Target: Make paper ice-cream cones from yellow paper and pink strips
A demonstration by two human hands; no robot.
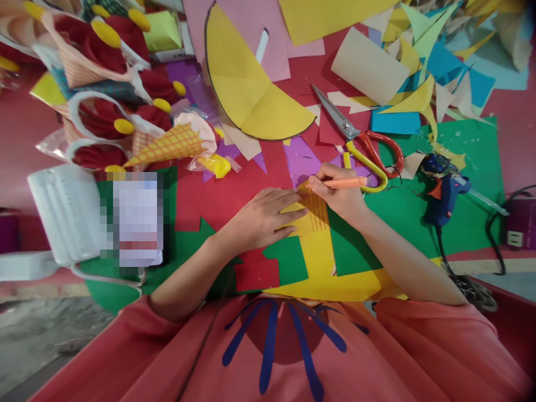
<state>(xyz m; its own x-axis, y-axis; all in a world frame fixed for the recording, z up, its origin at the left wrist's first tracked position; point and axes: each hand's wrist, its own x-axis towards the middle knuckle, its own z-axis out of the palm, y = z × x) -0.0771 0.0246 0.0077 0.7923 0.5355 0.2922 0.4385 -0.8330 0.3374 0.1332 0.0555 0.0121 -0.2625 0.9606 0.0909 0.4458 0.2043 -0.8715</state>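
In my right hand is an orange marker, its tip on a piece of yellow paper. Several orange lines run down that paper, close together. My left hand lies with fingers spread over the paper's left part, hiding some of it. Just above my right hand, large scissors with one red and one yellow handle lie with the blades together. A yellow paper piece with a dark curved edge rests farther up, beside a white pen.
Cone shapes with yellow pompoms crowd the upper left. A phone and a white device sit at left. At right, a blue glue gun with a cord lies on green paper. Paper scraps fill the upper right.
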